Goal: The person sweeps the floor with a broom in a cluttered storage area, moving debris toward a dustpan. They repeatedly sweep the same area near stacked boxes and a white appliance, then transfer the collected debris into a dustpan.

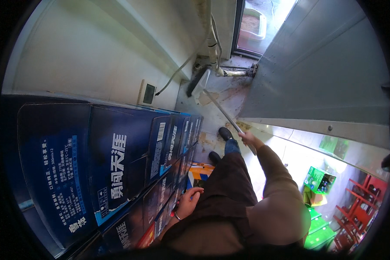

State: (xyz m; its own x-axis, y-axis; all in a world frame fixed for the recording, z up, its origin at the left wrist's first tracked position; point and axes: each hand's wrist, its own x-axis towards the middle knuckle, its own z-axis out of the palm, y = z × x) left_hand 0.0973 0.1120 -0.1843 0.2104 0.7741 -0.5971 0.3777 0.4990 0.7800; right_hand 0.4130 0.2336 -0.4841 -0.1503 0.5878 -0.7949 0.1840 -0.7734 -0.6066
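Note:
My right hand (249, 138) is closed around the metal handle of a broom (223, 112). The broom's head (200, 84), white with dark bristles, rests on the dirty tiled floor (227, 91) near the corner, close to wrapped pipes (235, 73). My left hand (189, 202), with a band at its wrist, hangs beside the stacked boxes with fingers loosely curled and apart, holding nothing. A brownish patch lies on the floor beside the broom head.
Blue cardboard cartons (117, 152) are stacked along the left wall. A large metal panel (315, 74) stands at the right. A cable runs to a wall box (147, 93). Green crates (319, 230), an open green carton (320, 179) and red chairs or racks (357, 208) are at lower right.

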